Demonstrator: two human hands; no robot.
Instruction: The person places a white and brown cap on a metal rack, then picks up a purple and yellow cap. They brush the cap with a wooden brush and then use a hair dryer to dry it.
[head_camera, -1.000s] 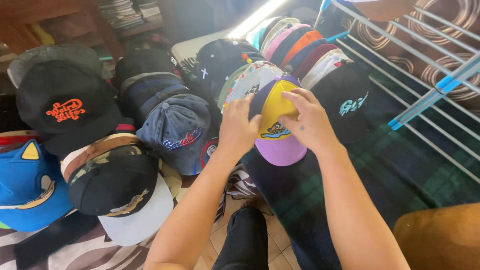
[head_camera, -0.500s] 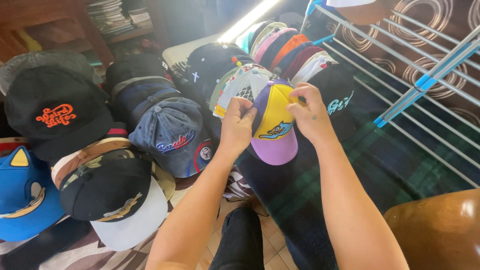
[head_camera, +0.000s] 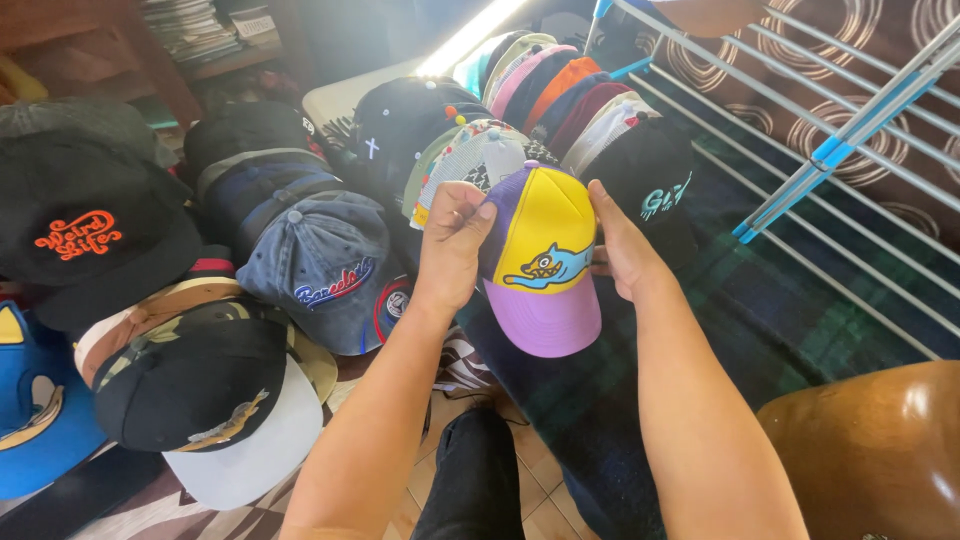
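Holding a yellow-fronted cap with a lilac brim and purple sides (head_camera: 540, 265), the left hand (head_camera: 452, 245) grips its left edge and the right hand (head_camera: 622, 245) its right edge — both clamped on it, raised above a packed row of stacked caps (head_camera: 540, 90) — beside a faded blue denim cap (head_camera: 325, 265).

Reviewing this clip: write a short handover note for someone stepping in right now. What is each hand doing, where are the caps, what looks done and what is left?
Left hand: grips the left side of the yellow and purple cap.
Right hand: holds its right side; the cap is lifted, brim toward the person.
Around it: a row of stacked caps behind, a black cap with teal lettering beside it, a denim cap to the left.
Done: this cap is in hand.
Left: it is not yet set down anywhere.
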